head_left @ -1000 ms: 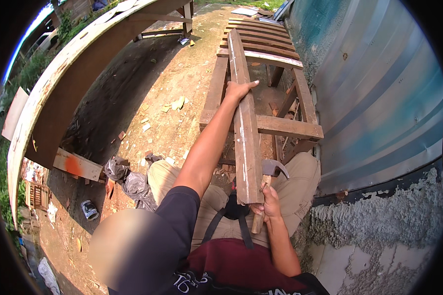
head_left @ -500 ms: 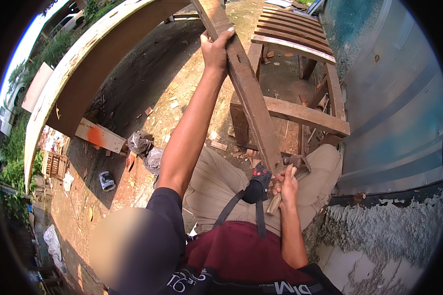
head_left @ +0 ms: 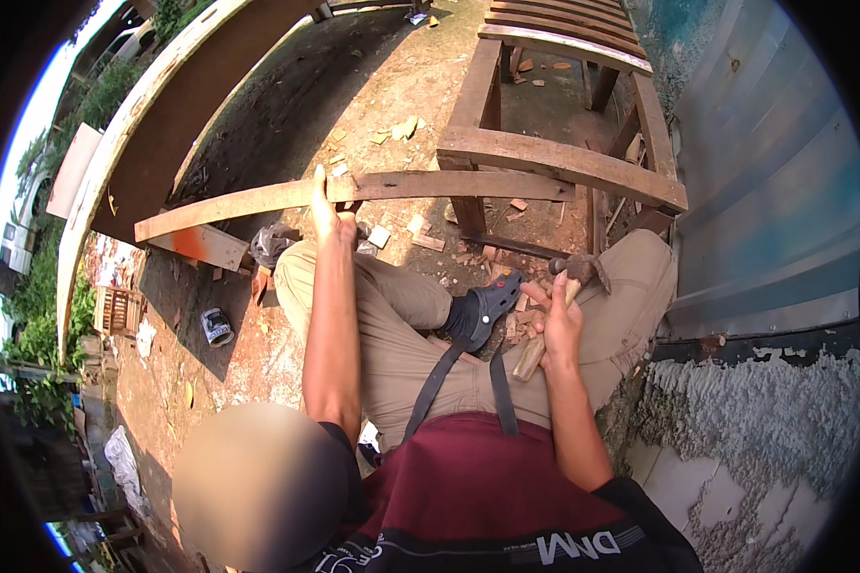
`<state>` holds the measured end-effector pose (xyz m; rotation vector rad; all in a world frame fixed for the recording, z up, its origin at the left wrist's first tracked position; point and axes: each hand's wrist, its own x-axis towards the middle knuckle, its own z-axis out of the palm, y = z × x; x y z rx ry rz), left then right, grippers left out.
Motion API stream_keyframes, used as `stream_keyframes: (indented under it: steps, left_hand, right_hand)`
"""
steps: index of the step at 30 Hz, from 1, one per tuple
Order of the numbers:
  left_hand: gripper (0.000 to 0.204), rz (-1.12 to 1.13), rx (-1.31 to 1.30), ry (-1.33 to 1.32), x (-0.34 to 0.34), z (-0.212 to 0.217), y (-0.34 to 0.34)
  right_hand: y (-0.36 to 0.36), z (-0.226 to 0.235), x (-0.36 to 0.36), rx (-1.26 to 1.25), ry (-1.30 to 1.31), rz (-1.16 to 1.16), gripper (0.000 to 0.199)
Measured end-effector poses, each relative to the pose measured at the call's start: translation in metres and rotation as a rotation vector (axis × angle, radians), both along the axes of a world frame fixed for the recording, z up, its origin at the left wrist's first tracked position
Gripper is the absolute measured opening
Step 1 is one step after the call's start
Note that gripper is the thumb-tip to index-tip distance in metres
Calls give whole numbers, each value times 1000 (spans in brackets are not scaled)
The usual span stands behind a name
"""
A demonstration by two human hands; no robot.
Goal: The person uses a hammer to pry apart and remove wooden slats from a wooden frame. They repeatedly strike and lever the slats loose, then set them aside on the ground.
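Fingers of your left hand (head_left: 334, 220) close around the plank (head_left: 449, 184): one digit points up across its face, while the others bend at its lower edge, partly hidden. Your right hand (head_left: 561, 329) wraps the hammer (head_left: 533, 355) by its handle, the thumb laid along the wood and the fingers partly open, at least one reaching out to the left of the handle. The plank runs crosswise on your side of the frame (head_left: 564, 165), its right end just before the front rail and its left end well out to the left of the frame. You cannot tell whether the two touch. The hammer is nearer you than the frame, head up. Your shoe (head_left: 494, 307) and some scraps (head_left: 520, 323) also lie on the near side of the frame; the can (head_left: 217, 329) stands well to its left.
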<state>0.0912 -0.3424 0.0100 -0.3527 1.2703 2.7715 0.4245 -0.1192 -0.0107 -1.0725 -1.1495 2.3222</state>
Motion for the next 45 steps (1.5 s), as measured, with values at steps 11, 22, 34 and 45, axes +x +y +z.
stream_keyframes:
  steps: [11,22,34,45]
  left_hand:
    - [32,57,255,-92,32,-69,-30]
    - [46,-13,538,257,62,-33,-27]
    - [71,-330,684,532,82,76,52]
    - [111,-1160,-21,342,107,79,41]
  right_hand:
    - [-17,1,-12,59,-52,141,48]
    - [-44,31,-52,269,379,162,72]
    - [-17,206,-139,392,934,-145,41]
    - [23,275,-127,759,892,-106,31]
